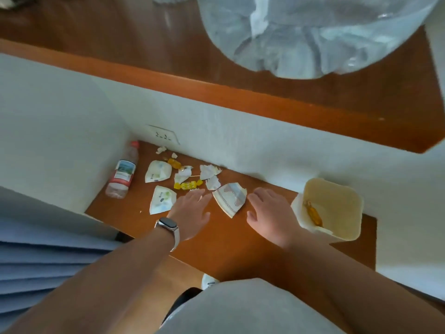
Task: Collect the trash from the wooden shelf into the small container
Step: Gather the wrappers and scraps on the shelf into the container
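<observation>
Now, left hand: palm down, fingers straight and close together, holding nothing, just left of the biggest scrap; a pale-strapped wristwatch is on my wrist.
Right hand: palm down too, fingers loosely straight, empty, between that scrap and the container. I cannot tell whether either palm touches the wood.
Between my hands: a torn white paper piece with a brownish print, lying flat on the brown wooden shelf.
Further left: two torn white printed wrappers, a yellow candy wrapper, and small white scraps near the wall.
Left end: a clear plastic bottle with a red cap, lying on its side.
Right end: the small cream square plastic container, upright, with an amber wrapper inside.
Above: a clear plastic bag on the upper wooden ledge.
</observation>
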The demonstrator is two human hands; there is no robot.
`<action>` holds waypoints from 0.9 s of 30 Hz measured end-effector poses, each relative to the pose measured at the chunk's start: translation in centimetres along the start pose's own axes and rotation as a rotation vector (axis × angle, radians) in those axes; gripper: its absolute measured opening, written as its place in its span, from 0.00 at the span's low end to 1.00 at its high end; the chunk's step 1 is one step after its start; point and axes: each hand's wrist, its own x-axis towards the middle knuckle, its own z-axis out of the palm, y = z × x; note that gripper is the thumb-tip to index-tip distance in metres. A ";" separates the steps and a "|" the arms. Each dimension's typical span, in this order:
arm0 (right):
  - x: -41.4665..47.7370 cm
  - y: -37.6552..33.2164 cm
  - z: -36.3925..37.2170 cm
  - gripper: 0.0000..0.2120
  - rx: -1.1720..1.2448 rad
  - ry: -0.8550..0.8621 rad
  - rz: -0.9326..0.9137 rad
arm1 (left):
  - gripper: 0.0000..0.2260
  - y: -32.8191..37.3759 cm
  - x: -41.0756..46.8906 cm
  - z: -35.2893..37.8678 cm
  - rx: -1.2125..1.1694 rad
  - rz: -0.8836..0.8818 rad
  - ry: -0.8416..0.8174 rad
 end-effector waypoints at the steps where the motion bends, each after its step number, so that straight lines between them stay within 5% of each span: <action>1: 0.6 -0.7 0.6 0.16 -0.004 -0.023 0.005 | 0.24 -1.3 0.1 0.2 -0.010 -0.022 -0.009; 7: 4.2 -2.8 4.9 0.23 -0.071 -0.151 0.042 | 0.21 -6.7 0.9 2.8 -0.037 -0.041 -0.099; 17: 7.0 -3.6 8.5 0.31 0.027 -0.078 0.469 | 0.20 -8.6 2.6 6.6 0.026 0.106 -0.112; 27: 7.0 -4.6 10.1 0.16 0.274 -0.098 0.718 | 0.12 -9.2 3.0 8.2 -0.084 0.187 -0.013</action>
